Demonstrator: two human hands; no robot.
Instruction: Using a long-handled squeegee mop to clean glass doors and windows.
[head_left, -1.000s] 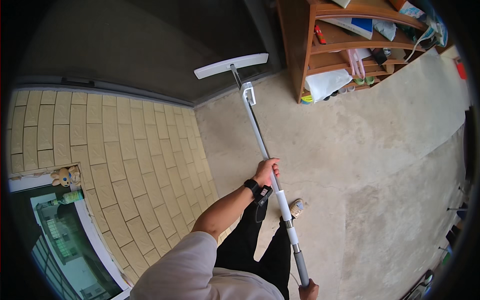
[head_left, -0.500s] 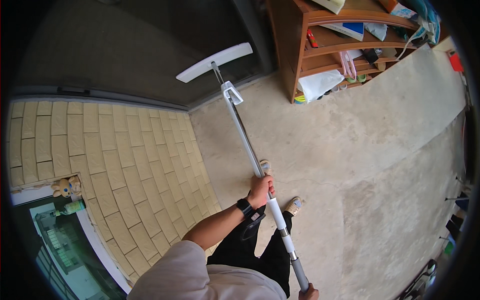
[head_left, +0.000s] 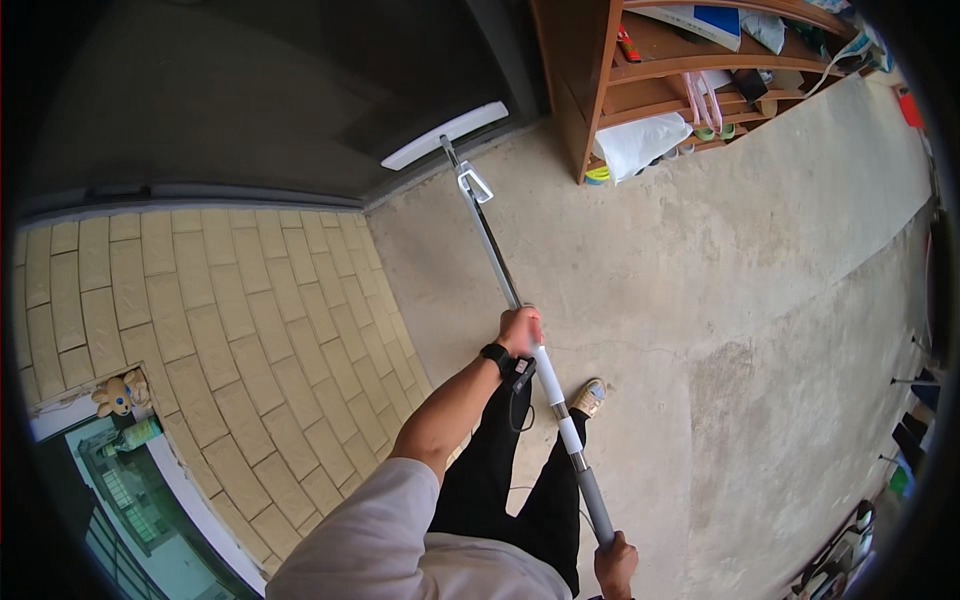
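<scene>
A long-handled flat mop slants across the view, with a white head, a metal shaft, white sleeves and a grey end grip. My left hand is closed round the shaft about midway, a dark watch on its wrist and a small black device hanging by it. Lower down, my right hand wraps the grey grip near its end. The white mop head lies across the lower part of a dark door panel; whether it presses on the panel I cannot tell.
A brown wooden shelf with bags, boxes and shoes stands at the far right. To the left is a tan brick wall with a window, a plush toy and a green bottle on its ledge. Concrete floor spreads rightward.
The mop head has shifted right and slightly down along the dark panel. Both my hands have moved up a little with the handle. My left foot is now mostly hidden behind my left hand.
</scene>
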